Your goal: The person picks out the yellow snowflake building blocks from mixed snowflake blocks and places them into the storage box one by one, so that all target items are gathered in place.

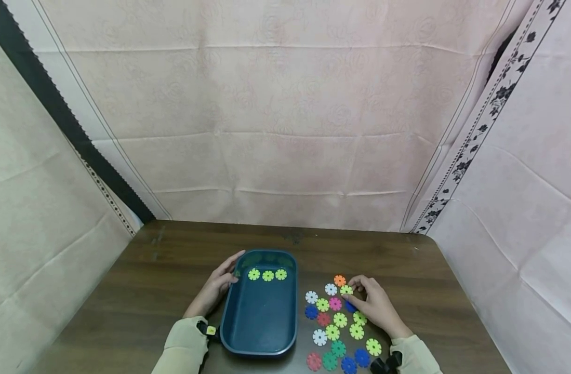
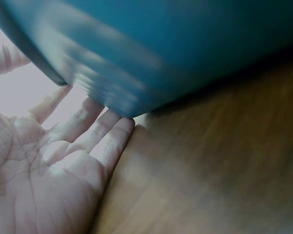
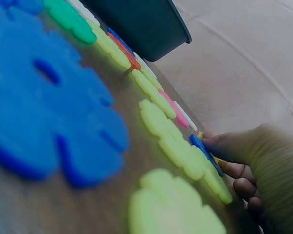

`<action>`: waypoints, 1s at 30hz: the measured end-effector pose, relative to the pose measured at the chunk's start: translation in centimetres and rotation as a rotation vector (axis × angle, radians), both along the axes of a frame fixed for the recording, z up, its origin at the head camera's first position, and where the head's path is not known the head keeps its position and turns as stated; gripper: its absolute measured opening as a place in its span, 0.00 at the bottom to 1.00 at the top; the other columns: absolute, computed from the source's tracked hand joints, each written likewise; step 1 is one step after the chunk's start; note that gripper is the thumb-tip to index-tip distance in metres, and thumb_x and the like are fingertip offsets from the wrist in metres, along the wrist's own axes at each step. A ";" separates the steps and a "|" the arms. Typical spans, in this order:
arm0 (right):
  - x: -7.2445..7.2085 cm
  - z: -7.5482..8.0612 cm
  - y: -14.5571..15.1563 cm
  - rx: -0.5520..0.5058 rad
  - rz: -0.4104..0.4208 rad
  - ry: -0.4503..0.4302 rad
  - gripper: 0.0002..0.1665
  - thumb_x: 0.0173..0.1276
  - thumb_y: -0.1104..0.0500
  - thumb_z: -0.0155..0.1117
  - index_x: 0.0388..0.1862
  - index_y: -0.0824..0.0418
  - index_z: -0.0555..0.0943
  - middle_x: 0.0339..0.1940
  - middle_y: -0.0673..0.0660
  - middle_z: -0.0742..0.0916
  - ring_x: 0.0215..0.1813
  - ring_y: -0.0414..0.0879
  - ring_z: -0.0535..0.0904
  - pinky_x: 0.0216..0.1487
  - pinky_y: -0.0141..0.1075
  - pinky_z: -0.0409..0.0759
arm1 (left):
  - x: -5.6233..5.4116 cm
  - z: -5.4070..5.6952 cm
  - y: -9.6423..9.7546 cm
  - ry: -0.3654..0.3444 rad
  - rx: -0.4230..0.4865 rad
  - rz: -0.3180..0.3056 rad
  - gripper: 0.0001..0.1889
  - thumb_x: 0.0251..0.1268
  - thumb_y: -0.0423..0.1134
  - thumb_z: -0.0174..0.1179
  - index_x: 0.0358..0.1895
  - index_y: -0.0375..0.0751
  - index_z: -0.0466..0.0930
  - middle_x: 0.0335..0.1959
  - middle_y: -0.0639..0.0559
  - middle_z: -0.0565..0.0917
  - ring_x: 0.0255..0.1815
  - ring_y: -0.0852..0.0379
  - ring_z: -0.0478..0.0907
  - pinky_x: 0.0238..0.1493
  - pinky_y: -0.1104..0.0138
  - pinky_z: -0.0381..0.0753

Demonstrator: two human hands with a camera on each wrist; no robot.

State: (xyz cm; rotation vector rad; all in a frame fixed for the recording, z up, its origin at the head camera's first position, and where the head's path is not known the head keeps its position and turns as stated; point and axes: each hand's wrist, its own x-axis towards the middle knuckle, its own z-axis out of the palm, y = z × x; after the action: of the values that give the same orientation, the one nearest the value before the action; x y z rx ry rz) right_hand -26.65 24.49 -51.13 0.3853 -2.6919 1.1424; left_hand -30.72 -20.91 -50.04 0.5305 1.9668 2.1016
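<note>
A dark blue rectangular tray (image 1: pixel 259 324) stands on the wooden table, with three yellow-green snowflake discs (image 1: pixel 268 276) in a row near its far end. My left hand (image 1: pixel 216 287) holds the tray's left side, thumb at the rim and fingers (image 2: pixel 100 129) against the outer wall. To the right of the tray, my right hand (image 1: pixel 375 305) has thumb and index finger at a yellow-green snowflake disc (image 1: pixel 346 290), pinching it at the far edge of the loose discs. A blue disc (image 1: pixel 350 307) lies partly hidden under that hand.
Several loose slotted discs spread between tray and right hand: white (image 1: pixel 320 337), pink (image 1: pixel 335 304), green (image 1: pixel 338 348), red (image 1: pixel 314 361), blue (image 1: pixel 348 365) and yellow-green (image 1: pixel 373 347). An orange disc (image 1: pixel 340 280) lies farthest back. Pale cloth (image 1: pixel 285 130) hangs behind the table (image 1: pixel 173 280) and along both sides.
</note>
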 end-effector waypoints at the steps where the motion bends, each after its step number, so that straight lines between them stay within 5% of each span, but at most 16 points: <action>1: 0.0 0.0 0.0 -0.005 0.001 0.003 0.16 0.62 0.52 0.76 0.45 0.48 0.80 0.37 0.44 0.80 0.38 0.42 0.73 0.38 0.35 0.74 | 0.0 0.0 0.0 0.000 0.000 0.001 0.36 0.67 0.28 0.49 0.79 0.52 0.59 0.75 0.40 0.65 0.70 0.35 0.64 0.57 0.59 0.76; 30: -0.1 -0.3 0.2 -0.093 0.002 0.023 0.08 0.68 0.55 0.71 0.45 0.47 0.84 0.31 0.44 0.81 0.30 0.40 0.75 0.32 0.34 0.74 | -0.1 0.0 -0.1 0.000 -0.003 -0.007 0.36 0.67 0.27 0.49 0.79 0.52 0.58 0.75 0.39 0.64 0.69 0.36 0.64 0.59 0.57 0.74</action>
State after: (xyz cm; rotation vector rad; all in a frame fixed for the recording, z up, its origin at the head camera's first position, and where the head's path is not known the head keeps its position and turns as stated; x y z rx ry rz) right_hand -26.75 24.74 -51.38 0.3837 -2.6078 1.2511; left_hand -30.79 -20.96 -50.07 0.5358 1.9641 2.0942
